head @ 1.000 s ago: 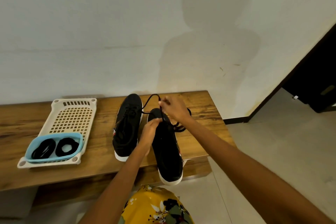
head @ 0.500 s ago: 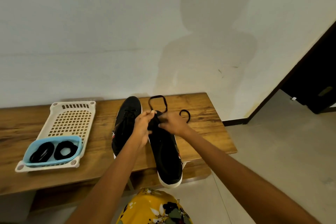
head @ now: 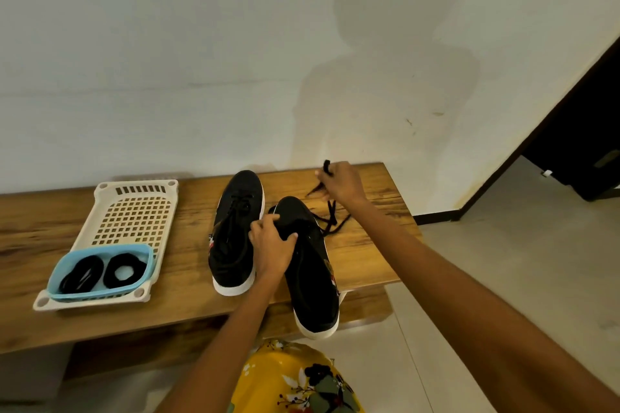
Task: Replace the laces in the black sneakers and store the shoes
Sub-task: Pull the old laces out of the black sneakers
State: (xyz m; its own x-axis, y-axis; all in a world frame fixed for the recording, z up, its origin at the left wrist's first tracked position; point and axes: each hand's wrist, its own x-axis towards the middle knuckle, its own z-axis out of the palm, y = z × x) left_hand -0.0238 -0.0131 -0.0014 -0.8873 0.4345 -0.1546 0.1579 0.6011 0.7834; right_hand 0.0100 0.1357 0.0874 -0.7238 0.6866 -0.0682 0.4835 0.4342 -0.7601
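Note:
Two black sneakers with white soles lie on a wooden bench point(head: 188, 305). The left sneaker point(head: 235, 238) is laced. The right sneaker point(head: 312, 278) hangs with its heel past the bench's front edge. My left hand point(head: 273, 245) grips the right sneaker near its tongue. My right hand point(head: 340, 183) is raised behind and to the right of that shoe and pinches a black lace point(head: 330, 216), which trails down loose from the shoe onto the bench.
A cream perforated tray point(head: 134, 211) sits on the bench's left part, with a blue tub point(head: 100, 270) at its front holding two coiled black laces point(head: 82, 273). A wall rises behind the bench. A dark doorway point(head: 577, 144) opens at the right.
My right hand has drawn the lace up and to the right, away from the shoe. My left hand has shifted from the lace area onto the right sneaker's upper.

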